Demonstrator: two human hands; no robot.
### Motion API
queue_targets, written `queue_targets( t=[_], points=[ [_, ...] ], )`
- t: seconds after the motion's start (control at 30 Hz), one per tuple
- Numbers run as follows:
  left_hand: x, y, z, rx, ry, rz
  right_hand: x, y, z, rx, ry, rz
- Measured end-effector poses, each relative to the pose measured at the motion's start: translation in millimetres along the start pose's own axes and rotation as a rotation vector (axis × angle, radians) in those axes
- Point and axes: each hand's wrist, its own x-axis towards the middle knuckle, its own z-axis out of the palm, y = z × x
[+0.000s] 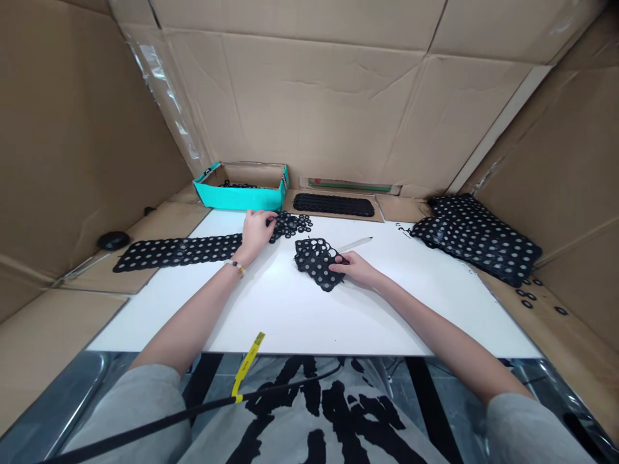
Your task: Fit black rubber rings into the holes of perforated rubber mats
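Observation:
My left hand (256, 233) rests at the far edge of a white board (290, 309), its fingers gripping a cluster of black rubber rings (291, 225). That cluster joins a long black perforated rubber strip (176, 253) running off to the left. My right hand (351, 267) holds the edge of a torn black perforated rubber piece (314, 263) at the board's middle. A white-handled blade or pen (355, 244) lies just beyond my right hand, its far end pointing right. A beaded bracelet sits on my left wrist.
A teal cardboard box (239, 196) holding black pieces stands at the back left, next to a flat black mat (333, 205). A pile of perforated sheets (476, 238) lies at right, with loose rings (527, 293) beyond it. Cardboard walls surround the area.

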Motion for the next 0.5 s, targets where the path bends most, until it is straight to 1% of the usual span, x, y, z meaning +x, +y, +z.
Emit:
queue_targets(
  t=[0.1, 0.2, 0.3, 0.33, 0.4, 0.5],
  points=[
    [-2.5, 7.1, -2.3, -0.028, -0.059, 0.11, 0.2, 0.4, -0.1, -0.006, -0.004, -0.009],
    [-7.0, 15.2, -0.6, -0.031, -0.19, 0.226, 0.8, 1.0, -0.6, -0.013, -0.004, -0.013],
    [-11.6, 20.9, 2.3, 0.003, -0.309, 0.273, 1.7, 1.9, -1.6, -0.019, -0.002, -0.011],
    [-12.7, 23.0, 2.3, 0.012, -0.323, 0.281, 2.0, 2.1, -1.9, -0.024, -0.002, -0.012],
    [-14.6, 29.8, -0.5, 0.004, -0.307, 0.298, 2.5, 2.4, -2.4, -0.036, -0.006, -0.016],
    [-19.5, 50.6, -9.7, -0.1, -0.274, 0.345, 3.3, 2.4, -2.7, -0.061, 0.01, -0.034]
  ],
)
